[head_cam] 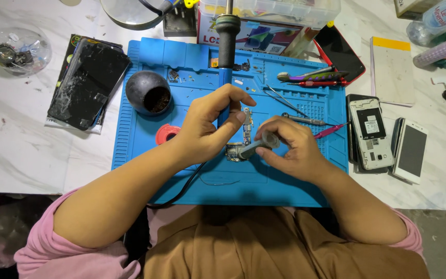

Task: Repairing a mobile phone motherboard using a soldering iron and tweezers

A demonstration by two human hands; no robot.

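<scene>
**Hands at work over a circuit board**

Both hands meet on a blue work mat (181, 175): left hand (205, 129) wrapped around a soldering iron (226, 51), right hand (290, 150) clamped on a grey tool (256, 147) touching the phone circuit board (242, 138).

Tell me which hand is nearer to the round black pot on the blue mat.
Left. The left hand, gripping the soldering iron, sits just right of the black pot. The right hand, holding a grey tool over the circuit board, lies farther right.
</scene>
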